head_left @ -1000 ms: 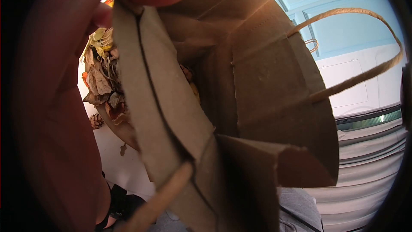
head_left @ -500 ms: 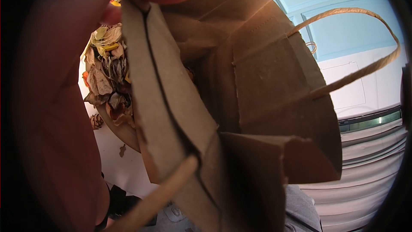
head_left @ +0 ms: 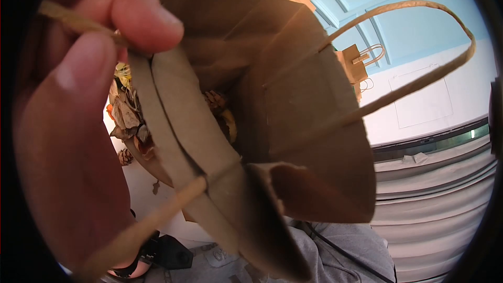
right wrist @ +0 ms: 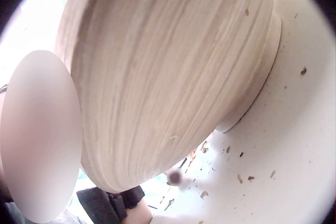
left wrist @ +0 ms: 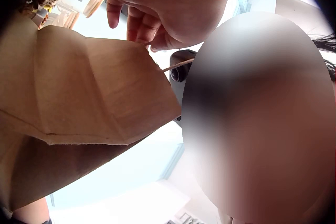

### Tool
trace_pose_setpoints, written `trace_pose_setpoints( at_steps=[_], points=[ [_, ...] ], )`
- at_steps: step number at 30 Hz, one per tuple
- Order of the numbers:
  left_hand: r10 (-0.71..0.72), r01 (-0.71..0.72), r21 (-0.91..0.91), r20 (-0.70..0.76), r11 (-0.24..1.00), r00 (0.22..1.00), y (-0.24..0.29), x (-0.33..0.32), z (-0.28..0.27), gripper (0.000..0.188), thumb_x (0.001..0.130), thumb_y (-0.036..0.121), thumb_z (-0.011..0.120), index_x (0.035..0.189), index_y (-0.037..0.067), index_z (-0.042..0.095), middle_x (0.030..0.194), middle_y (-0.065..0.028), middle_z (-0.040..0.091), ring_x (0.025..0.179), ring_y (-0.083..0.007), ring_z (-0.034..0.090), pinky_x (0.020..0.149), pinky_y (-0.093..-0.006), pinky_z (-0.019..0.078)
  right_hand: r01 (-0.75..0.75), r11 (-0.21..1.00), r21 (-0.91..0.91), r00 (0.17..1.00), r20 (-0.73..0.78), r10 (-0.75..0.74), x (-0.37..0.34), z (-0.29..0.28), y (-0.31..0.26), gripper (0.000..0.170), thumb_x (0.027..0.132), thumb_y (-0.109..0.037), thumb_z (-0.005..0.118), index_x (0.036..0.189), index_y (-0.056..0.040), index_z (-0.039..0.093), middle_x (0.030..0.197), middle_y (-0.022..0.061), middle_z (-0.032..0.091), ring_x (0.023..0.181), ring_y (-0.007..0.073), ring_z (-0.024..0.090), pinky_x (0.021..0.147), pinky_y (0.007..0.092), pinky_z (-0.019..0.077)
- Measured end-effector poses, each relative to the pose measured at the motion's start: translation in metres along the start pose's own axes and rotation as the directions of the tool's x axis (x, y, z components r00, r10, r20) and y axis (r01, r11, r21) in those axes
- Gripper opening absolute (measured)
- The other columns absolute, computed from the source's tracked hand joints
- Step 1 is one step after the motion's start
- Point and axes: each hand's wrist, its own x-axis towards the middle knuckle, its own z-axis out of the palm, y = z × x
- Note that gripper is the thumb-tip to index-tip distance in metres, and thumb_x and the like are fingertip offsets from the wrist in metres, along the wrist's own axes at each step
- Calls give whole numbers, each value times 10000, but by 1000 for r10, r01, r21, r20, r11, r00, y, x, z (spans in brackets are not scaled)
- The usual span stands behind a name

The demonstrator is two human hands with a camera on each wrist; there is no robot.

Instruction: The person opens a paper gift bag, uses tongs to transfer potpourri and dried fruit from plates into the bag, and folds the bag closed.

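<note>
A brown paper bag [head_left: 309,89] with twisted paper handles fills the middle of the head view, its mouth facing the camera. My left hand [head_left: 68,99] pinches a handle of it between thumb and finger, right at the bag's rim. The same grip shows from below in the left wrist view. Deep inside the bag lie a pine cone [head_left: 214,99] and a yellow curved piece [head_left: 229,124]. Behind the bag's left side, dried leaves and husks [head_left: 126,112] fill a bowl. That wood-grained bowl [right wrist: 173,71] looms in the right wrist view. My right hand is out of sight.
A pine cone [head_left: 124,157] lies beside the bowl on the white table [right wrist: 294,145], which is strewn with small dry bits. Other paper bags [head_left: 353,65] stand beyond, by a pale blue panelled surface [head_left: 419,31]. White slatted folds [head_left: 440,204] run along the right.
The bag's far wall has shifted left in the head view, baring its pine cone and yellow piece. My left hand sits lower, its thumb now showing. More paper bags appear behind.
</note>
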Motion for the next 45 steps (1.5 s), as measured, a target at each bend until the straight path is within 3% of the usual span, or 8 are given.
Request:
trace_pose_setpoints(
  at_steps=[2, 4, 5, 10, 12, 14, 20, 45],
  points=[
    [-36, 35, 17, 78, 999, 996, 3, 2, 4, 461, 905, 203, 467, 1286, -49, 405, 997, -114, 508, 1255, -298, 393, 1097, -429, 251, -69, 995, 67, 998, 13, 68, 2, 0, -3, 320, 787, -218, 642, 1072, -78, 597, 822, 179, 635, 796, 365, 609, 694, 415, 483],
    [-34, -4, -188, -198, 982, 980, 9, -6, 37, 464, 895, 200, 480, 1281, -49, 412, 977, -108, 515, 1230, -295, 423, 1096, -428, 254, -136, 989, 62, 989, 58, 133, 5, -12, -22, 342, 791, -225, 642, 1097, -84, 583, 814, 181, 631, 786, 365, 609, 685, 417, 482],
    [-30, -6, -187, -192, 982, 981, 10, -6, 37, 464, 895, 200, 480, 1281, -49, 412, 977, -108, 515, 1230, -295, 423, 1096, -428, 254, -206, 977, 51, 974, 111, 199, 6, -16, -28, 364, 796, -233, 642, 1122, -89, 569, 805, 183, 627, 777, 365, 610, 676, 419, 480],
    [82, -71, 85, -127, 994, 988, 11, -4, 35, 430, 881, 174, 490, 1244, -53, 443, 980, -107, 509, 1213, -282, 432, 1098, -419, 249, -123, 992, 28, 992, 37, 122, 2, -4, -12, 366, 810, -256, 643, 1122, -84, 562, 778, 183, 618, 750, 366, 610, 653, 419, 477],
    [72, -65, 56, -136, 996, 988, 11, -5, 35, 423, 879, 167, 489, 1237, -55, 447, 976, -109, 511, 1206, -280, 436, 1099, -416, 249, -74, 996, 52, 997, 7, 73, 3, -7, -17, 364, 813, -262, 643, 1119, -82, 563, 770, 182, 616, 748, 365, 611, 649, 417, 478],
    [62, -59, 27, -146, 998, 987, 11, -5, 34, 416, 877, 161, 488, 1230, -57, 452, 973, -112, 514, 1199, -278, 440, 1099, -414, 248, -327, 944, 42, 935, 160, 316, 7, -20, -38, 354, 814, -272, 645, 1096, -74, 564, 775, 185, 617, 758, 367, 612, 660, 417, 480],
    [50, -51, 2, -148, 999, 988, 10, -6, 36, 414, 877, 155, 488, 1232, -55, 452, 965, -112, 516, 1191, -269, 445, 1100, -411, 248, -125, 992, -30, 991, 50, 126, 3, -6, -14, 347, 813, -290, 644, 1065, -67, 559, 800, 196, 622, 780, 383, 608, 676, 435, 477],
    [88, -82, 65, -95, 995, 992, 5, -4, 24, 458, 880, 178, 509, 1257, -71, 440, 950, -145, 553, 1178, -299, 479, 1093, -433, 285, -139, 989, 44, 989, 52, 137, 1, -4, -10, 378, 804, -271, 646, 1110, -66, 559, 830, 197, 625, 814, 382, 609, 698, 432, 480]
  ],
)
